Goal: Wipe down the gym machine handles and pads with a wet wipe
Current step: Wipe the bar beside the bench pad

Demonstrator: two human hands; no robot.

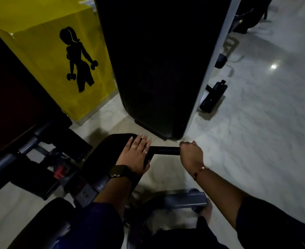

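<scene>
A short black handle bar [164, 150] sticks out to the right of a black arm pad [110, 150] low in the head view. My right hand [191, 153] grips the bar's right end with curled fingers; whether a wipe lies inside the fist is hidden. My left hand [135, 155] lies flat on the arm pad with straight fingers, beside the bar's left end. A dark watch sits on that wrist. No wet wipe shows anywhere.
A tall black back pad [157, 69] on a grey frame [216, 56] stands just beyond the hands. A yellow wall panel [49, 56] with a black figure is at left. Grey machine frame and a red knob [59, 172] lie lower left; pale floor [264, 123] spreads right.
</scene>
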